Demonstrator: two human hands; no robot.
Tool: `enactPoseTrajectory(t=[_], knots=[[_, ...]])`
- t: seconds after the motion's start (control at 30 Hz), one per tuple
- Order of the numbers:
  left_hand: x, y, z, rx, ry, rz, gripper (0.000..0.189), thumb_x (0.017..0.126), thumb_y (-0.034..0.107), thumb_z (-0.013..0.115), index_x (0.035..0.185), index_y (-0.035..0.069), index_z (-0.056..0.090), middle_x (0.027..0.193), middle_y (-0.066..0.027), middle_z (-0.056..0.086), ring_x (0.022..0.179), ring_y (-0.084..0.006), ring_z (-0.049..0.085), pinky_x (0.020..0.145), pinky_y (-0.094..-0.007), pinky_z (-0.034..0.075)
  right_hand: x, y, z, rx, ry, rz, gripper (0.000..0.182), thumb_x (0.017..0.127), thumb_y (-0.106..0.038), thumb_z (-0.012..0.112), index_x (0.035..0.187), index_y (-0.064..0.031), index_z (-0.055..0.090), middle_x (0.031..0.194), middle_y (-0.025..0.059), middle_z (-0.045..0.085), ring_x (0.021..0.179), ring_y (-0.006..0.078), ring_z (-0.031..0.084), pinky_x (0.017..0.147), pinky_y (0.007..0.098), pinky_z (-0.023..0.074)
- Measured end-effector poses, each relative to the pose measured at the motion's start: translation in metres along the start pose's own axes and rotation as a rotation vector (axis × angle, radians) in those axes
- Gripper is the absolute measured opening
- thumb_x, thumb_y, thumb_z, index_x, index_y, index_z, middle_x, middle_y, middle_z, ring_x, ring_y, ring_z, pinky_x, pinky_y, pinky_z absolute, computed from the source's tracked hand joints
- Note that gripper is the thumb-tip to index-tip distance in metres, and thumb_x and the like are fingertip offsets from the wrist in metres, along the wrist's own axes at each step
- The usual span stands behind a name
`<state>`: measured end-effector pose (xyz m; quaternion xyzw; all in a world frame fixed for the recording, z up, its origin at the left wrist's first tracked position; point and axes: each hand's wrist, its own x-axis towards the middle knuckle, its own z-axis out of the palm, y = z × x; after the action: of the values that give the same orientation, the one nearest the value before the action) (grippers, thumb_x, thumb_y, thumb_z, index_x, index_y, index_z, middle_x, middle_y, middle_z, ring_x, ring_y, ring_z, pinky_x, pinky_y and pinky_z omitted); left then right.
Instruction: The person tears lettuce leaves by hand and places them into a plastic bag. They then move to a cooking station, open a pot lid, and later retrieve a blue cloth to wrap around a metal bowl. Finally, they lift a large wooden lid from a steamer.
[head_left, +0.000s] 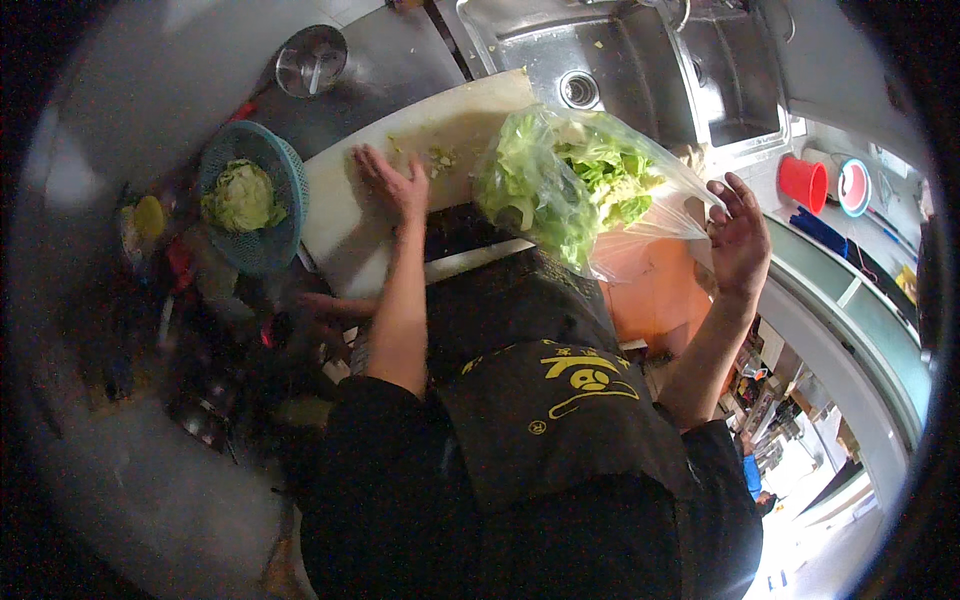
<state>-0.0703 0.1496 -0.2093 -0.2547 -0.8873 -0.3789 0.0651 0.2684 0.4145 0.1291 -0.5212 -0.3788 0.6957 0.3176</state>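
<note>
My left hand (397, 180) is held over the white cutting board (352, 180), its fingers apart and nothing in it. Small green scraps (441, 159) lie on the board beside that hand. At the right, my right hand (739, 232) grips the stretched edge of a clear plastic bag (679, 199). Cut green lettuce (619, 176) fills the bag, which hangs partly over the board's right end. A blue plastic colander (296, 184) left of my left hand holds a pale green head of lettuce (244, 196).
A double stainless steel sink (525, 56) adjoins the board at the far side. A metal bowl (289, 71) with a utensil stands at the far left. A red bucket (801, 184) is at the right. Another person's forearm (341, 305) appears to show behind my left arm.
</note>
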Motion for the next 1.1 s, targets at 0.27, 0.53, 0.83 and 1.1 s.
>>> enactPoseTrajectory(t=[0.27,0.53,0.83,1.1], knots=[[-0.022,0.049,0.019,-0.221,-0.600,0.368,0.060,0.086,0.014,0.063,0.143,0.002,0.046,0.157,-0.0168,0.034,0.146,-0.0360,0.029,0.121,-0.0509,0.021,-0.001,-0.004,-0.018,-0.111,-0.044,-0.018,0.051,0.101,-0.030,0.050,0.140,0.0029,0.046,0.112,0.0136,0.063,0.064,0.0071,0.039,0.054,0.0186,0.0333],[0.038,0.061,-0.001,-0.016,-0.832,0.733,0.059,0.084,0.014,0.063,0.141,0.005,0.050,0.153,-0.0117,0.042,0.147,-0.0307,0.030,0.121,-0.0473,0.023,0.001,0.001,-0.018,-0.144,-0.046,-0.034,0.050,0.101,-0.031,0.051,0.138,0.0031,0.048,0.106,0.0126,0.063,0.063,0.0066,0.039,0.053,0.0180,0.0324],[0.033,0.031,-0.042,0.249,-0.838,0.786,0.057,0.088,0.024,0.065,0.141,0.010,0.051,0.155,-0.0111,0.039,0.145,-0.0309,0.032,0.118,-0.0484,0.028,-0.008,0.009,-0.001,-0.165,0.019,-0.074,0.039,0.102,-0.027,0.051,0.129,0.0009,0.056,0.099,0.0079,0.066,0.063,0.0053,0.040,0.053,0.0182,0.0303],[0.011,0.035,-0.027,0.474,-0.881,0.660,0.054,0.091,0.018,0.058,0.144,0.017,0.050,0.158,-0.0128,0.032,0.147,-0.0345,0.027,0.115,-0.0473,0.034,-0.008,0.009,0.000,-0.130,-0.006,-0.059,0.037,0.102,-0.026,0.051,0.126,0.0003,0.059,0.095,0.0059,0.066,0.068,0.0054,0.047,0.055,0.0174,0.0329]])
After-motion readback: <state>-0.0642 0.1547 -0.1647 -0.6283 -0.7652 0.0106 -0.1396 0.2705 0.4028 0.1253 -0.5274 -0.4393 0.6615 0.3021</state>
